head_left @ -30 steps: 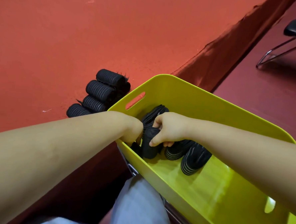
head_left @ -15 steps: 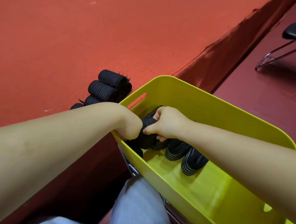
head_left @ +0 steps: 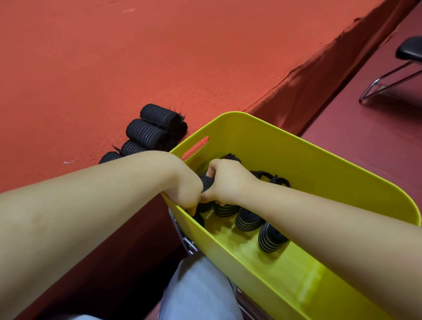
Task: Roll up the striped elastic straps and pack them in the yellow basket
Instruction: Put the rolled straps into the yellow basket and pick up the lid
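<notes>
Head view shows me both hands down inside the yellow basket point(head_left: 311, 151), at its left end just under the handle slot. My left hand point(head_left: 186, 190) and right hand point(head_left: 224, 183) are curled together around one dark strap roll point(head_left: 207, 182), which shows only as a sliver between the knuckles; both are closed on it, fingers tucked under where I cannot see them. To do this step well, I judge the roll should be kept tightly pinched until it sits on the basket floor, standing on its end like its neighbours, so the elastic does not spring open when I let go. It wants to be pressed up against the left wall and the roll beside it, since a snug row should hold each coil shut. Three packed rolls point(head_left: 248, 220) stand in a line along the near wall, running rightward from just below my right hand, the nearest one touching or nearly touching it. Some loose strap point(head_left: 275, 178) lies behind my right wrist against the far wall, not yet rolled as far as I can tell. Outside the basket, a stack of finished rolls point(head_left: 147, 131) waits on the red table point(head_left: 88, 53), close to its near edge and just beyond my left forearm, still to be packed.
</notes>
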Available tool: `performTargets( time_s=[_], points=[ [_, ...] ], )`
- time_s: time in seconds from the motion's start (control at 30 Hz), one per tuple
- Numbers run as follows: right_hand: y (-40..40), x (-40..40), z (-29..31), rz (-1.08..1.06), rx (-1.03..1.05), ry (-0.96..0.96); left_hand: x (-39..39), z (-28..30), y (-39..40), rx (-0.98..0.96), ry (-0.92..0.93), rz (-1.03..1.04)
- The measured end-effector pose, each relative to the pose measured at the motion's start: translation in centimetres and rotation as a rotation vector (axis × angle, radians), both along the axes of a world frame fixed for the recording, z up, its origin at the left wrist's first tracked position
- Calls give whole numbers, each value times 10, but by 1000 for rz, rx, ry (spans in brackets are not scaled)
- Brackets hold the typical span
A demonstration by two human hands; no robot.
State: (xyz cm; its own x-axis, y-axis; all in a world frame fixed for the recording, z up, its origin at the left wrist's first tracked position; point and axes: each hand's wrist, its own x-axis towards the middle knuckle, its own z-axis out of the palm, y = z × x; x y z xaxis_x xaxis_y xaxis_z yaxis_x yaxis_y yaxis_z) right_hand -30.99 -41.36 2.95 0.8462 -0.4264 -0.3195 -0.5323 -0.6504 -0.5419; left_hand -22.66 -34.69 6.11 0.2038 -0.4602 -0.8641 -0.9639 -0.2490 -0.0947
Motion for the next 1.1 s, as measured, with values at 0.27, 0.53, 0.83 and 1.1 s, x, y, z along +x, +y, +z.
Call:
performTargets(
  time_s=[0.27,0.53,0.83,1.1],
  points=[
    [-4,6,-18,194,-164,44,-1,-2,-4,-3,-8,-12],
    [-8,9,-29,403,-321,75,2,0,1,-69,13,22],
    [-44,-10,34,58,335,-429,36,68,59,-978,556,773],
    [-32,54,37,46,90,-585,76,9,89,-1321,462,1486]
  ],
)
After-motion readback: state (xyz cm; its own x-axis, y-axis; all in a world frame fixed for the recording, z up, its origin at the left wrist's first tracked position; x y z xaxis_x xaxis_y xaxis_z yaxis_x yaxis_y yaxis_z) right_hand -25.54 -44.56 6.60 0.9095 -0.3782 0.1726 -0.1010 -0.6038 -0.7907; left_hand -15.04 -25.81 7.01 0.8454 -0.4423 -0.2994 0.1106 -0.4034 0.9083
